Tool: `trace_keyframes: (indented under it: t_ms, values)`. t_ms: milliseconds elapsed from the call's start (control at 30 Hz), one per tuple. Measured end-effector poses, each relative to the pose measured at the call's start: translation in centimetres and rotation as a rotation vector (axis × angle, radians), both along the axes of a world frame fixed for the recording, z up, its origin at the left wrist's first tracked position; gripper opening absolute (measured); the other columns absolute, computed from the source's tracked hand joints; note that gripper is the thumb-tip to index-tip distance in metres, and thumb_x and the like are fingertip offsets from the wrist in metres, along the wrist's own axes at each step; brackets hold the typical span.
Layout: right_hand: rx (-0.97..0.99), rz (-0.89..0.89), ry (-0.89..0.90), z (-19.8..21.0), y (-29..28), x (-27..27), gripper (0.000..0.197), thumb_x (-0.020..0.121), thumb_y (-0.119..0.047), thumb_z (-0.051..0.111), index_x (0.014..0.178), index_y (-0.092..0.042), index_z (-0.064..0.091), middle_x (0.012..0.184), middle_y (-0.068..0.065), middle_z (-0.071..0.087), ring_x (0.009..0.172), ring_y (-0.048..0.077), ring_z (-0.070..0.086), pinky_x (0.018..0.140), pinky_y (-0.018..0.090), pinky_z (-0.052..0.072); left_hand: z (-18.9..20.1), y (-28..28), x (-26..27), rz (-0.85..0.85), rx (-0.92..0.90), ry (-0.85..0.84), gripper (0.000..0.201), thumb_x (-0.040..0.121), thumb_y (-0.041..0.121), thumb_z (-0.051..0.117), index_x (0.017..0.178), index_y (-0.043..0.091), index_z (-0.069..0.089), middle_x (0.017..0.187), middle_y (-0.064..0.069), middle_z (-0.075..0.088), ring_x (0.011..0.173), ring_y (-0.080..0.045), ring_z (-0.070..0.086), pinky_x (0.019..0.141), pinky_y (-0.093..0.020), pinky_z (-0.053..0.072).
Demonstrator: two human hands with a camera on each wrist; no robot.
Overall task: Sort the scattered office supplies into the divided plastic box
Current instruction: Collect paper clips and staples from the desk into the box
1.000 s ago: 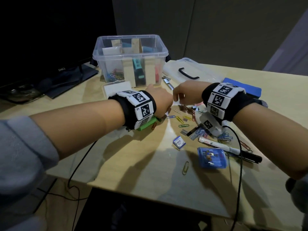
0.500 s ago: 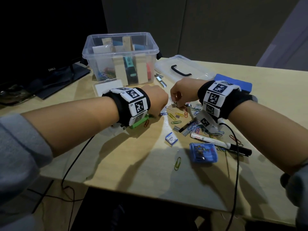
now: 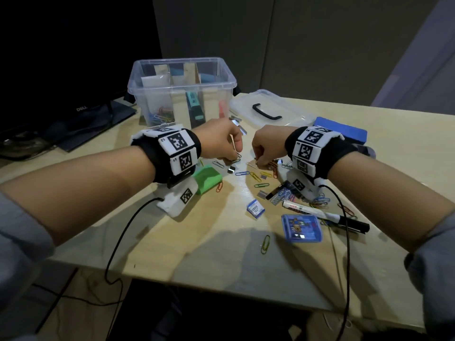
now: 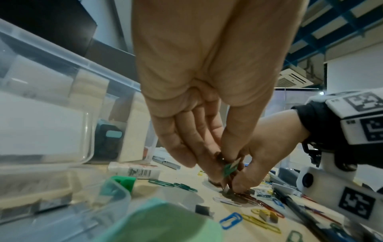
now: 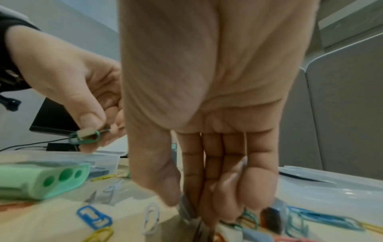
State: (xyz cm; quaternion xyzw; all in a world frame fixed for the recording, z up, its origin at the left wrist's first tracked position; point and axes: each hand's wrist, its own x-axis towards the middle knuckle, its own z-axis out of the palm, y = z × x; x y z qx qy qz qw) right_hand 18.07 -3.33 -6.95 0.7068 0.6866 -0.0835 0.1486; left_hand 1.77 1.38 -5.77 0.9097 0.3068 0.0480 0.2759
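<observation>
Pinching a green paper clip [image 5: 86,138], the left hand [image 3: 222,140] hovered while the right hand [image 3: 267,150] closed on more clips (blurred) off the table [image 3: 197,242]; next, carrying them to the divided box [image 3: 181,94] behind.

Clear glossy plastic box [image 3: 181,77], pale matt wood-look table [image 3: 197,242], coated-wire paper clips [image 3: 242,173].

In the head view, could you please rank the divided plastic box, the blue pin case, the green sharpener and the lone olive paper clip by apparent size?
Largest to smallest:
1. divided plastic box
2. blue pin case
3. green sharpener, partly hidden by the left wrist, so unsure against the case
4. olive paper clip
</observation>
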Motion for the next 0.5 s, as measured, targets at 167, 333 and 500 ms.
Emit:
trace_keyframes:
  t_ms: [167, 333, 500]
  values:
    - [0.017, -0.016, 0.011, 0.2, -0.3, 0.0, 0.02, 0.085, -0.025, 0.067, 0.09, -0.007, 0.073, 0.078, 0.002, 0.066, 0.072, 0.017, 0.057, 0.051, 0.02, 0.039, 0.1, 0.1, -0.4, -0.003, -0.028, -0.051, 0.012, 0.081, 0.007, 0.073, 0.088, 0.014, 0.068, 0.08, -0.001, 0.07, 0.079, -0.015, 0.069, 0.069, -0.018, 0.051]
    - [0.152, -0.036, 0.15, 0.8, -0.6, 0.4, 0.014, 0.086, -0.023, 0.069, 0.09, -0.012, 0.075, 0.072, -0.007, 0.063, 0.063, 0.007, 0.054, 0.06, 0.021, 0.042, 0.0, -0.1, -0.3, 0.034, -0.038, -0.09, 0.013, 0.083, 0.007, 0.073, 0.095, 0.01, 0.071, 0.083, 0.0, 0.07, 0.08, -0.015, 0.071, 0.064, -0.01, 0.05]
    - [0.309, -0.086, 0.362, 2.2, -1.1, 0.8, 0.012, 0.084, -0.023, 0.071, 0.091, -0.014, 0.077, 0.076, -0.004, 0.069, 0.064, 0.003, 0.058, 0.061, 0.018, 0.046, 0.2, -0.2, -0.5, 0.095, -0.039, -0.129, 0.018, 0.076, 0.004, 0.078, 0.092, 0.011, 0.074, 0.078, 0.003, 0.07, 0.074, -0.007, 0.066, 0.069, -0.012, 0.05]
